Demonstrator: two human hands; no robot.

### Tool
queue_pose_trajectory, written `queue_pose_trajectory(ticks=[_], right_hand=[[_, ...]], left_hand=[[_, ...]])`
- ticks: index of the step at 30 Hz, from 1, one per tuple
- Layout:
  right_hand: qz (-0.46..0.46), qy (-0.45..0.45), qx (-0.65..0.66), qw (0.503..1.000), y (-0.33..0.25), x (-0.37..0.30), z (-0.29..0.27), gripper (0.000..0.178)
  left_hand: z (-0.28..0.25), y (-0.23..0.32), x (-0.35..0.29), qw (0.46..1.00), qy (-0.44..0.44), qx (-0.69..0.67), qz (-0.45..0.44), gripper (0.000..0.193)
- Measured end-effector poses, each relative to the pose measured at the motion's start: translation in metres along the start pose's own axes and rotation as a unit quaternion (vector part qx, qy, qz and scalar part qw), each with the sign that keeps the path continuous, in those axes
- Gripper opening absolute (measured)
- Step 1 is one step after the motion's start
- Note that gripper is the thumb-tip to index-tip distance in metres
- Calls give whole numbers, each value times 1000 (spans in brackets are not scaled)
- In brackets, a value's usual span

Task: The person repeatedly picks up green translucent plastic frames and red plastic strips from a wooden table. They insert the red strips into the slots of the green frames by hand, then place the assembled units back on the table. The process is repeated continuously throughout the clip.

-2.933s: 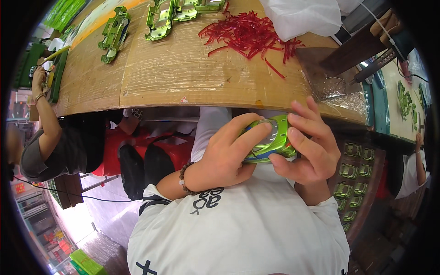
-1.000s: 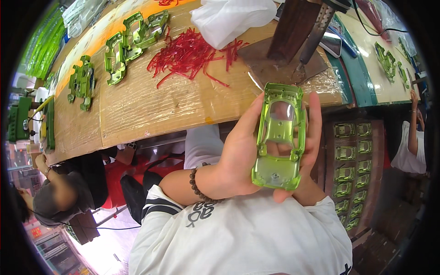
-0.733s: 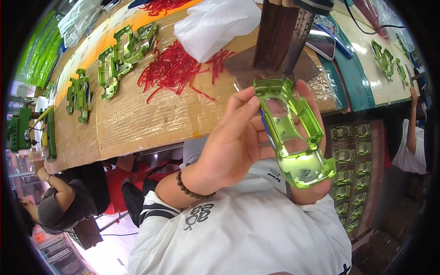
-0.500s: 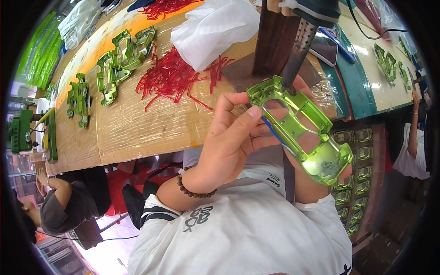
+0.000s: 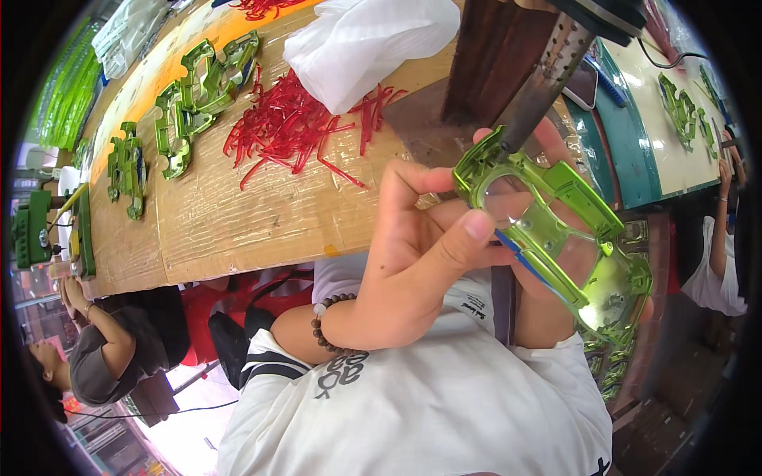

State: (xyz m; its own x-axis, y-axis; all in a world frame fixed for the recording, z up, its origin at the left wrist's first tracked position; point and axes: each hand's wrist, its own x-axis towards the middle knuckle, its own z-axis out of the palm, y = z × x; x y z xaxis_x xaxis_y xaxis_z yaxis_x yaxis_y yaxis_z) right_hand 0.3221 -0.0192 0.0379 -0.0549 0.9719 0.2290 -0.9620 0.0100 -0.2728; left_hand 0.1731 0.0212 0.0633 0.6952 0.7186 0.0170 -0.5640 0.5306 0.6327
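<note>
In the head view we find the green car-body shell (image 5: 546,228) held above the wearer's lap, its long axis slanting from upper left to lower right, the upper end beside the tip of the dark nozzle (image 5: 530,115) — contact we cannot confirm. We note the left hand (image 5: 421,254) pinching the left edge near that end, while the right hand (image 5: 533,289) lies behind, its closure hidden. We record glossy, thin-walled, plastic-looking material — windows open — and curly red strips (image 5: 290,127) on film-covered tabletop (image 5: 254,222).

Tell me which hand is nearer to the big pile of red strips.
The left hand: lower right of the red strips, gripping the green car shell. The right hand: farther right, behind the shell.
</note>
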Motion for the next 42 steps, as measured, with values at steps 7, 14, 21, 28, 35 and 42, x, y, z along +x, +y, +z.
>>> queue_pose_trajectory(ticks=[7, 14, 21, 28, 35, 42], right_hand=[[84, 3, 94, 992, -9, 7, -4, 61], [115, -1, 150, 982, -10, 9, -12, 58], [-6, 18, -12, 1000, -8, -4, -11, 67], [-45, 31, -34, 998, -7, -3, -7, 78], [-24, -11, -35, 999, -9, -8, -18, 54], [3, 29, -12, 999, -10, -6, -21, 49]], left_hand=[[2, -2, 2, 1000, 7, -1, 11, 29], [3, -4, 3, 1000, 1, -13, 20, 29], [2, -7, 4, 999, -23, -16, 45, 27], [6, -9, 7, 998, -19, 18, 64, 26], [2, -10, 7, 999, -5, 0, 34, 25], [-7, -14, 13, 1000, 1, 26, 4, 26]])
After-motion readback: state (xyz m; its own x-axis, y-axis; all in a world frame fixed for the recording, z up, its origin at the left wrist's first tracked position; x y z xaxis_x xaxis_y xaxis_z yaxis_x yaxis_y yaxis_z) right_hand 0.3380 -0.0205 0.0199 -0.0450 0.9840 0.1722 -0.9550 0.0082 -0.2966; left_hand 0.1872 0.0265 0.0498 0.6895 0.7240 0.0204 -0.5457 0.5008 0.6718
